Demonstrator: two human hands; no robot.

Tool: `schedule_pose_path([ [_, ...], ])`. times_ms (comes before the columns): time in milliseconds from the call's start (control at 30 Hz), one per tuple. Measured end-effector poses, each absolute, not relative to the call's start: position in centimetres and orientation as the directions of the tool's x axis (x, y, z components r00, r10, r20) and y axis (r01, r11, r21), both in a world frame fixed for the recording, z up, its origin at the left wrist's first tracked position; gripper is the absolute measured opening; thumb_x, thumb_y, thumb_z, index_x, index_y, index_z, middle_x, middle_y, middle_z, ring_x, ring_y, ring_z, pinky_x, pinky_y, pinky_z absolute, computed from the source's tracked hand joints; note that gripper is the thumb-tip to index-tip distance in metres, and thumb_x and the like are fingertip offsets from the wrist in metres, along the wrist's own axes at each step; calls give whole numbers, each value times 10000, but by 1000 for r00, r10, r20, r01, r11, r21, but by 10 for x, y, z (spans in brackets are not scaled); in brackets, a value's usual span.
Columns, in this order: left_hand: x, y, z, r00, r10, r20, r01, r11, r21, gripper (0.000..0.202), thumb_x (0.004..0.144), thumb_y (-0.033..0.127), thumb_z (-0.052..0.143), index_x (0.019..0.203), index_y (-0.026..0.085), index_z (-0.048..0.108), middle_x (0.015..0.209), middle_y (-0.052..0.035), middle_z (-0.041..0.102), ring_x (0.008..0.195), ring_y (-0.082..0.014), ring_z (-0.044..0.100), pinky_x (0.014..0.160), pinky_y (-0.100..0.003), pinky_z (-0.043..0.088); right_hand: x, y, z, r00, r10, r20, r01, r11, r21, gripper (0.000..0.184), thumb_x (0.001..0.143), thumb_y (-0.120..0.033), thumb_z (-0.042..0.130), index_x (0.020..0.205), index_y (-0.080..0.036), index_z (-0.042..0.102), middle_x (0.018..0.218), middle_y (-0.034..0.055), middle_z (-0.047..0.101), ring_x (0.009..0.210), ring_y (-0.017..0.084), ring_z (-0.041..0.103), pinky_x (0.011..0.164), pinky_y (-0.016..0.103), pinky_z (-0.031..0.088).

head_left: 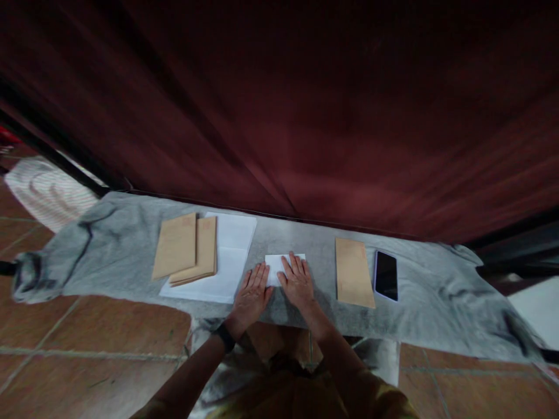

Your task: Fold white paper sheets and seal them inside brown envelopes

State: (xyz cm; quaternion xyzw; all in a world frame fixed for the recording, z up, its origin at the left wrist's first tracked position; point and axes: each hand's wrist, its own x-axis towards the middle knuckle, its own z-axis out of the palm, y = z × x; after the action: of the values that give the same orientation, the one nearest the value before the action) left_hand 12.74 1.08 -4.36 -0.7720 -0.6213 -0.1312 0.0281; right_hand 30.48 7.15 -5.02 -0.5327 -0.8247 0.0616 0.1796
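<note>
On a long grey-cloth-covered tabletop above brown tiles, before a dark-red fabric curtain, the left hand and right hand lie flat, apart, at rectangular white paper.

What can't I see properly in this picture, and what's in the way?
All in the head view:
- Part of the small white paper: covered by the right hand and left hand.
- Part of the big white paper: hidden under the brown envelopes.
- Faint marks on those envelopes: too small and blurry to read.
- The white thing at far right: cut off by the picture's edge.
</note>
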Motion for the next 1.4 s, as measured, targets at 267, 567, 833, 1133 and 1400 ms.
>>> schedule_pose_path([
  [267, 133, 7, -42, 209, 936, 284, 967, -241, 81, 575, 1003, 289, 394, 1545, 97, 385, 1587, -161, 433, 1496, -288, 371, 1221, -510, 338, 304, 70, -46, -365, 910, 198, 867, 409, -284, 609, 1012, -491, 516, 1553, -226, 423, 1643, 132, 332, 1499, 313, 328, 1234, 565, 159],
  [567, 146, 12, -41, 413, 889, 196, 891, -439, 115, 697, 1007, 447, 447, 1575, 80, 278, 1633, -202, 338, 1541, -281, 262, 1239, -472, 300, 308, 70, -44, -404, 900, 165, 870, 434, -235, 547, 1038, -372, 447, 1566, -234, 401, 1648, 123, 326, 1507, 302, 313, 1225, 556, 171],
  [833, 143, 3, -38, 369, 917, 150, 912, -388, 133, 819, 977, 605, 441, 1580, 81, 261, 1651, -213, 286, 1558, -291, 203, 1261, -486, 237, 330, 68, -47, -427, 887, 176, 866, 457, -202, 532, 1065, -351, 386, 1574, -195, 385, 1632, 118, 357, 1509, 277, 310, 1221, 502, 214],
  [1133, 157, 3, -38, 355, 934, 40, 930, -357, 85, 763, 990, 491, 467, 1542, -5, 288, 1641, -269, 244, 1561, -323, 146, 1269, -510, 206, 358, 62, -51, -412, 889, 199, 885, 442, -145, 544, 1071, -341, 316, 1574, -139, 370, 1624, 145, 368, 1484, 285, 333, 1210, 518, 215],
  [1400, 158, 1, -38, 351, 935, 53, 931, -354, 82, 799, 982, 479, 456, 1578, 10, 205, 1655, -258, 222, 1563, -322, 153, 1284, -520, 164, 365, 59, -49, -411, 879, 243, 875, 455, -167, 544, 1070, -340, 316, 1547, -91, 402, 1588, 170, 424, 1470, 286, 356, 1209, 515, 242],
])
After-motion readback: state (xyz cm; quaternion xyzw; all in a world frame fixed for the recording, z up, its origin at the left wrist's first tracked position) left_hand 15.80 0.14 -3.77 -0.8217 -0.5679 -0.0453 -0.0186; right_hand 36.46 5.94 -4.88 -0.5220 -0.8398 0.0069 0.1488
